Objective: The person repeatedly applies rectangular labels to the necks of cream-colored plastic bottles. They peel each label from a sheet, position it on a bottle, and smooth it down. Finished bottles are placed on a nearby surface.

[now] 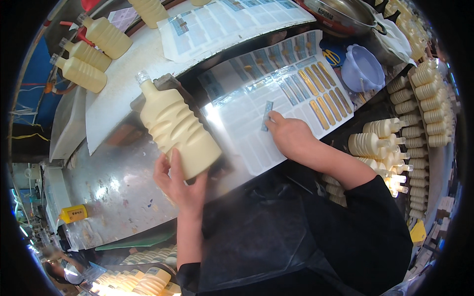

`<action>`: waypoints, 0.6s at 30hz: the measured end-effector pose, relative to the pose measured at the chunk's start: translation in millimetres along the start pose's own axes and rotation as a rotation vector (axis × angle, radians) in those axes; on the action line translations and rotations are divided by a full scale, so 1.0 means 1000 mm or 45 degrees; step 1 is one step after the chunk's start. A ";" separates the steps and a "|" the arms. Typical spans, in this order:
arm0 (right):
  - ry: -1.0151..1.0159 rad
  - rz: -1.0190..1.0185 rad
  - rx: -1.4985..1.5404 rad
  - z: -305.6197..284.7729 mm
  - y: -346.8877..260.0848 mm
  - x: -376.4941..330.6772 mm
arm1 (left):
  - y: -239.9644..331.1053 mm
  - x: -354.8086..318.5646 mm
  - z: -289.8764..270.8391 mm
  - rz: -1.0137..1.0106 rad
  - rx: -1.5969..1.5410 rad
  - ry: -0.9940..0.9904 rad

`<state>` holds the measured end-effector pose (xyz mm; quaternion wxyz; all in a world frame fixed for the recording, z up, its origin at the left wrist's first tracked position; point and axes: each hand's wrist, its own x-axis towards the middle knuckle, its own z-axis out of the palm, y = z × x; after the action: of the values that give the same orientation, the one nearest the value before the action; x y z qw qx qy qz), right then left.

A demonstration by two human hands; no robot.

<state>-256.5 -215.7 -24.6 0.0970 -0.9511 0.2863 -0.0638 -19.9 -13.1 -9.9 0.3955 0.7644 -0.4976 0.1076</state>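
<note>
A cream ribbed bottle (180, 126) with a clear threaded neck lies tilted across the metal worktable, its neck pointing to the far left. My left hand (178, 180) grips it near the base, fingers and thumb around the lower end. Behind the bottle shows part of a dark metal block (170, 81). My right hand (291, 137) pinches a narrow blue label strip (267, 116) between thumb and fingers, over a pale backing sheet (247, 148). Rows of gold label strips (323, 111) and blue ones remain on that sheet, right of my hand.
Several cream bottles (106, 37) stand at the far left. A second label sheet (217, 29) lies on the raised white board. Far right are a lavender bucket (363, 69), yellow-handled scissors (331, 57) and a metal pan (345, 15). Many bottles (377, 145) are stacked at the right.
</note>
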 end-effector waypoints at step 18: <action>0.189 -0.354 -0.125 0.001 -0.007 -0.087 | -0.007 0.001 -0.007 -0.091 -0.208 0.029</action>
<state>-324.7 -162.0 -29.3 0.0192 -0.9778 0.1610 -0.1326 -11.7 -7.7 -8.5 0.4657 0.7457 -0.4726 0.0610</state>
